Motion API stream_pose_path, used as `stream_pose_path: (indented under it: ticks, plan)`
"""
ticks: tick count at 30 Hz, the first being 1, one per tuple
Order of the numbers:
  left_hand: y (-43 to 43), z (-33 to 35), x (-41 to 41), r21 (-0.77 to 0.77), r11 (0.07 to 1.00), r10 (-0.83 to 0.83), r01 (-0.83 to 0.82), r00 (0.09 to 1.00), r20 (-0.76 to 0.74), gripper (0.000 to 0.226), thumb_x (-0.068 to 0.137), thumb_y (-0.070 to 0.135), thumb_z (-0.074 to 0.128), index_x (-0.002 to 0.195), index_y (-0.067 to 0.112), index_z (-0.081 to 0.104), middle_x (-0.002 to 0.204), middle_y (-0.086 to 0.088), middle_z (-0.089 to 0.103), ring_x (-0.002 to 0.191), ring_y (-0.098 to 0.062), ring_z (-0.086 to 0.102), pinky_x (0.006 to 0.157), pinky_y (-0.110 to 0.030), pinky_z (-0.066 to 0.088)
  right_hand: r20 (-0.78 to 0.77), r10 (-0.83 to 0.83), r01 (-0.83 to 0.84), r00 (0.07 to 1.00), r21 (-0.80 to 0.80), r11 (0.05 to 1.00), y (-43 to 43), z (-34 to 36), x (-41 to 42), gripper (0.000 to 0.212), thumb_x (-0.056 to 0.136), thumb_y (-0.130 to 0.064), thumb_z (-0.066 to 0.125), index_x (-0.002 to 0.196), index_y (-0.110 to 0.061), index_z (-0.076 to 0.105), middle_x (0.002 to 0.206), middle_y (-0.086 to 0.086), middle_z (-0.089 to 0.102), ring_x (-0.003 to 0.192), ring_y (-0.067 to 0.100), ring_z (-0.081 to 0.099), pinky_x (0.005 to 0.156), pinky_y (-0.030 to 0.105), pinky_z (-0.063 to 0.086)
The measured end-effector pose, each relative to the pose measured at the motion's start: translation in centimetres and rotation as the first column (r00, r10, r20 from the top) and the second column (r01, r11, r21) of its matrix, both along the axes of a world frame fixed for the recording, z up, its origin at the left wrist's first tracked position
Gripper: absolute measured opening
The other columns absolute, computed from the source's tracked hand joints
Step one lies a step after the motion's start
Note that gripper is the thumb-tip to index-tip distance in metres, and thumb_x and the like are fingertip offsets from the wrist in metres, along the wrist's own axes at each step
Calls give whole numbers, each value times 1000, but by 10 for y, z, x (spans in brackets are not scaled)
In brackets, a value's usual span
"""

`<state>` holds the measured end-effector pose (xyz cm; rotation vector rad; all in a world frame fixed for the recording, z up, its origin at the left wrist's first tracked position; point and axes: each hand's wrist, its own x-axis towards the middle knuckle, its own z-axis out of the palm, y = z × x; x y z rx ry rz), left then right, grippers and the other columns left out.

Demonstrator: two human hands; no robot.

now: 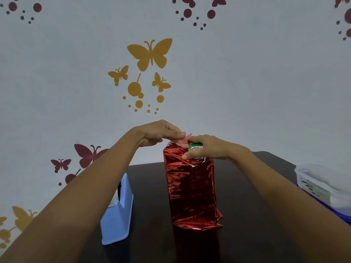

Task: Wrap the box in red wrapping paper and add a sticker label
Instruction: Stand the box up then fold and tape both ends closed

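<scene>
1. A clear plastic container [321, 185] is sitting at the right edge of the dark table [247, 234]. Its contents are showing only as a pale, blurred shape and cannot be identified.
2. A blue tape dispenser [118, 215] is standing on the table, left of centre.
3. The box [194, 145] is standing upright at the table's centre, sheathed in red wrapping paper [191, 188]. A green part of it is showing at the open top.
4. The left hand [159, 132] is pinching a loose flap of the paper at the top far edge, thumb and fingertips closed together on it.
5. The right hand [207, 148] is gripping the top right of the box, with its fingers curled over the top. Its thumb is pressing the paper against the near face.
</scene>
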<state>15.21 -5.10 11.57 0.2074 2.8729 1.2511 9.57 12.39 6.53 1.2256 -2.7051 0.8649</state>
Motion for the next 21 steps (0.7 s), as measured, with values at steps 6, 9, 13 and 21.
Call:
stream_pose_path:
  ticks: [6,9,13,21]
  plan:
    - [0,-8,-12,19,997,-72,73,997,-37,17,77,32,66,64,25,75,81,11,71,98,-6,56,101,-42,20,23,23,-22,999,-47,999,0,-3,-5,75,77,-52,67,141,-23,41,142,0,44,130,18,40,105,29,32]
    - [-1,-12,-16,49,994,-96,99,993,-69,20,80,30,64,63,26,75,77,13,71,88,-2,57,102,-40,24,21,24,-23,999,-61,998,1,-3,-5,76,77,-51,68,141,-21,41,142,0,44,130,18,40,103,27,31]
    - [-2,-19,-20,106,986,-116,126,989,-96,15,77,28,65,70,22,77,79,4,72,76,-3,64,82,-24,40,36,29,-26,999,-81,996,0,-4,-6,71,76,-49,70,138,-25,45,133,0,51,123,18,46,97,25,34]
    - [-5,-31,-29,281,950,-123,137,990,-69,12,72,25,69,70,15,77,81,-5,71,69,-15,67,62,-21,53,51,36,-31,998,-100,995,0,-4,-4,68,75,-48,71,134,-21,50,118,-4,55,111,14,50,92,25,37]
